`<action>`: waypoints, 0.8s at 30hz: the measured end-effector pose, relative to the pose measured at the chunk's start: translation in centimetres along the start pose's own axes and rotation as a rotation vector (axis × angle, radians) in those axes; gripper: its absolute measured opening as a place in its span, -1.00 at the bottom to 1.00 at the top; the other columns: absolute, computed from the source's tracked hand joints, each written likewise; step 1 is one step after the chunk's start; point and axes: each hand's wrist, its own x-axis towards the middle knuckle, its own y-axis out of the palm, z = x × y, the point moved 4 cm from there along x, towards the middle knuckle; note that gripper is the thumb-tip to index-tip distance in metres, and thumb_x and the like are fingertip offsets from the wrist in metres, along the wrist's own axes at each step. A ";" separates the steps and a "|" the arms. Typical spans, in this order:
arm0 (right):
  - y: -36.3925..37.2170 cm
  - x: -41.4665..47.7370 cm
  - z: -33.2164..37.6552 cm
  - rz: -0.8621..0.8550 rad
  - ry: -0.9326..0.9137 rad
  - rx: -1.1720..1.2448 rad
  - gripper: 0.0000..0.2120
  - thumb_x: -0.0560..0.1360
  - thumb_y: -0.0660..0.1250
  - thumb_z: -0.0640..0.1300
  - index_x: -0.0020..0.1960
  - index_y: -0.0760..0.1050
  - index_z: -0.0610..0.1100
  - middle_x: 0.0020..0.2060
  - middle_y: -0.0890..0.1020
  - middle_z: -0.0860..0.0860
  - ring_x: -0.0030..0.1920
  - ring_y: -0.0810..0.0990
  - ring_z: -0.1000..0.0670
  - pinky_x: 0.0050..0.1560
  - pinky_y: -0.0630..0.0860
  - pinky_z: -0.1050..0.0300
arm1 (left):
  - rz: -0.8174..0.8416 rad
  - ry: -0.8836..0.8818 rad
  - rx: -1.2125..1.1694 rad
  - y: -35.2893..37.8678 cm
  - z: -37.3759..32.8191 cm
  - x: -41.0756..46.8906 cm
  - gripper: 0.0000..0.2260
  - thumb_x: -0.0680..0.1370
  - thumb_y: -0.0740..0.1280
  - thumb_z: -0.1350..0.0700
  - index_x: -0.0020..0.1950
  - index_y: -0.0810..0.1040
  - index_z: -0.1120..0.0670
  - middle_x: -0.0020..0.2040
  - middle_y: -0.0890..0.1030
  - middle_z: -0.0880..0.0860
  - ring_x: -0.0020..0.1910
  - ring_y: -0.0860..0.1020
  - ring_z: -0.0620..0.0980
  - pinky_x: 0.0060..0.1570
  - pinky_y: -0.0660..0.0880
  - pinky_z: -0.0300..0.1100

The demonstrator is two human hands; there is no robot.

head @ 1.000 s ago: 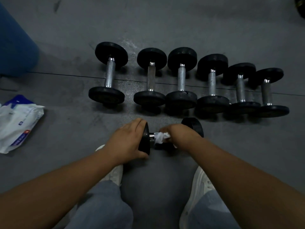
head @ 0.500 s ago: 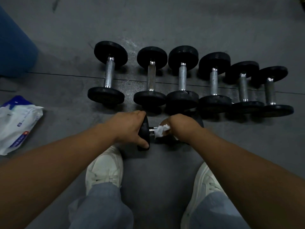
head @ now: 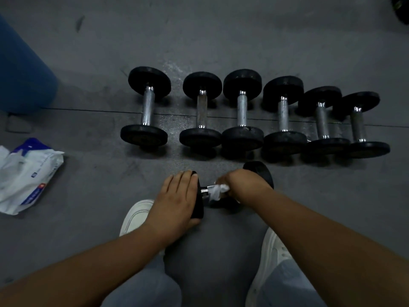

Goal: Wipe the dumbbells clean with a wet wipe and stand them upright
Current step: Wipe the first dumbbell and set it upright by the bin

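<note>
A small black dumbbell (head: 260,171) lies sideways on the grey floor between my feet. My left hand (head: 177,200) presses flat against the outer face of its left head (head: 199,209), fingers straight. My right hand (head: 245,185) grips a white wet wipe (head: 218,191) wrapped round the chrome handle; the hand hides most of the handle and part of the right head. Several more black dumbbells (head: 242,111) with chrome handles form a row just beyond, handles pointing away from me. I cannot tell whether they stand upright or lie flat.
A white and blue wet-wipe pack (head: 26,176) lies on the floor at the left. A blue cylinder (head: 20,74) stands at the far left. My white shoes (head: 135,216) flank the dumbbell. A dark object (head: 401,7) sits at the top right corner.
The dumbbell and both hands have drawn back from the row toward me. My left fingers have straightened against the head. The wipe stays wrapped on the handle.
</note>
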 end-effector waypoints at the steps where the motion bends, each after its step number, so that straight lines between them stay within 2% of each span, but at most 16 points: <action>1: -0.8 -0.6 -0.2 -0.049 -0.010 0.017 -0.77 0.49 0.31 -0.02 0.14 0.57 0.04 0.07 0.63 -0.05 0.03 0.61 -0.11 0.08 0.52 0.09 | 0.019 0.006 -0.012 -0.6 0.4 0.7 0.09 0.17 0.56 -0.32 0.47 0.24 0.25 0.40 0.41 0.26 0.34 0.45 0.25 0.35 0.36 0.12; 3: -2.0 -0.8 -0.4 -0.169 -0.013 0.039 -0.76 0.48 0.32 0.02 0.13 0.59 0.07 0.03 0.64 -0.04 0.03 0.62 -0.12 0.00 0.50 0.13 | 0.046 0.009 -0.076 -2.4 2.0 2.9 0.04 0.25 0.51 -0.34 0.53 0.18 0.18 0.46 0.34 0.17 0.38 0.41 0.18 0.35 0.34 0.02; 5: -1.8 -0.3 -0.1 -0.350 -0.002 0.074 -0.72 0.50 0.29 0.04 0.21 0.53 0.09 0.11 0.61 -0.03 0.12 0.59 -0.12 0.04 0.52 0.09 | 0.076 -0.001 -0.150 -4.6 3.3 4.8 -0.02 0.33 0.47 -0.33 0.56 0.15 0.11 0.49 0.32 0.10 0.41 0.37 0.11 0.35 0.34 -0.05; 6: -0.7 -0.2 0.4 -0.460 0.007 0.092 -0.64 0.52 0.28 0.00 0.31 0.46 0.10 0.22 0.54 -0.04 0.22 0.53 -0.11 0.09 0.52 0.06 | 0.037 -0.003 -0.165 -5.4 3.6 5.3 -0.08 0.38 0.46 -0.28 0.57 0.16 0.11 0.50 0.33 0.09 0.43 0.36 0.09 0.36 0.33 -0.07; 8: 2.4 -0.3 1.9 -0.610 0.027 0.100 -0.39 0.52 0.27 -0.11 0.53 0.20 -0.02 0.47 0.27 -0.10 0.46 0.26 -0.16 0.19 0.49 -0.05 | -0.060 -0.028 -0.187 -5.6 3.4 4.9 -0.21 0.47 0.42 -0.15 0.57 0.19 0.13 0.53 0.30 0.13 0.47 0.32 0.10 0.40 0.29 -0.07; 10: 4.6 -0.7 2.4 -0.698 0.007 0.119 -0.32 0.50 0.26 -0.15 0.57 0.11 -0.10 0.56 0.09 -0.11 0.54 0.07 -0.20 0.16 0.51 -0.13 | -0.057 -0.053 -0.176 -4.2 2.4 3.3 -0.14 0.47 0.41 -0.12 0.60 0.06 0.16 0.61 0.08 0.15 0.57 0.13 0.11 0.48 0.18 -0.04; 12: 4.8 -0.7 1.5 -0.718 0.046 0.179 -0.31 0.52 0.25 -0.16 0.58 0.05 -0.08 0.58 0.04 -0.06 0.56 0.03 -0.13 0.16 0.52 -0.12 | -0.018 -0.057 -0.098 -2.5 1.7 2.4 0.05 0.41 0.45 -0.20 0.61 -0.17 0.15 0.62 -0.17 0.13 0.60 -0.09 0.10 0.53 0.01 -0.03; 14: 3.9 -0.8 1.2 -0.722 0.124 0.244 -0.30 0.53 0.24 -0.16 0.58 0.00 -0.07 0.55 0.07 -0.05 0.55 0.03 -0.10 0.18 0.51 -0.11 | -0.003 -0.074 -0.051 -2.0 1.5 2.3 0.11 0.38 0.47 -0.24 0.60 -0.22 0.13 0.61 -0.20 0.11 0.60 -0.11 0.10 0.52 -0.02 -0.03; 16: 3.0 -0.9 1.7 -0.742 0.077 0.227 -0.32 0.51 0.25 -0.14 0.56 0.06 -0.06 0.49 0.19 -0.04 0.50 0.14 -0.09 0.16 0.51 -0.05 | -0.067 -0.082 -0.122 -2.9 1.6 3.0 0.02 0.36 0.48 -0.25 0.60 0.00 0.13 0.60 0.01 0.12 0.55 0.12 0.12 0.46 0.18 -0.04; 18: 2.2 -0.7 1.7 -0.697 0.067 0.206 -0.36 0.50 0.26 -0.15 0.53 0.14 -0.01 0.41 0.31 -0.01 0.43 0.27 -0.05 0.13 0.50 0.01 | -0.181 -0.113 -0.234 -4.7 2.2 4.0 -0.17 0.36 0.45 -0.29 0.47 0.29 0.12 0.44 0.32 0.10 0.35 0.38 0.12 0.25 0.39 -0.04; 19: 2.0 -0.6 1.3 -0.659 0.111 0.224 -0.37 0.50 0.25 -0.14 0.53 0.14 0.00 0.38 0.32 -0.01 0.41 0.28 -0.04 0.13 0.49 0.02 | -0.206 -0.119 -0.251 -5.3 2.5 4.4 -0.20 0.37 0.43 -0.32 0.43 0.34 0.12 0.36 0.39 0.10 0.29 0.42 0.12 0.21 0.41 -0.03; 20: 2.1 -0.7 1.2 -0.635 0.162 0.242 -0.38 0.52 0.24 -0.13 0.53 0.12 0.00 0.39 0.31 -0.02 0.42 0.26 -0.05 0.14 0.48 0.01 | -0.186 -0.104 -0.245 -5.4 2.7 4.7 -0.18 0.38 0.40 -0.34 0.46 0.31 0.13 0.37 0.38 0.11 0.32 0.39 0.13 0.25 0.38 -0.03; 22: 3.1 -1.7 2.2 -0.619 0.232 0.243 -0.36 0.57 0.19 -0.07 0.57 0.00 -0.04 0.48 0.17 -0.06 0.51 0.10 -0.09 0.22 0.47 -0.02 | -0.047 -0.058 -0.222 -4.3 2.4 4.4 -0.05 0.40 0.38 -0.35 0.58 0.10 0.15 0.55 0.17 0.14 0.52 0.18 0.12 0.45 0.21 -0.04; 23: 4.2 -2.5 3.2 -0.608 0.243 0.235 -0.34 0.59 0.17 -0.05 0.59 -0.07 -0.06 0.54 0.04 -0.08 0.55 -0.02 -0.12 0.27 0.44 -0.05 | 0.010 -0.040 -0.227 -3.5 2.0 3.7 -0.01 0.40 0.39 -0.33 0.60 0.02 0.15 0.60 0.05 0.13 0.57 0.07 0.10 0.50 0.14 -0.03; 24: 5.4 -3.5 4.4 -0.587 0.242 0.247 -0.32 0.60 0.14 -0.04 0.59 -0.14 -0.08 0.58 -0.12 -0.07 0.57 -0.14 -0.12 0.33 0.39 -0.07 | 0.011 -0.024 -0.239 -2.8 1.6 2.7 -0.02 0.40 0.40 -0.29 0.60 0.02 0.15 0.61 0.03 0.11 0.58 0.04 0.09 0.51 0.15 -0.02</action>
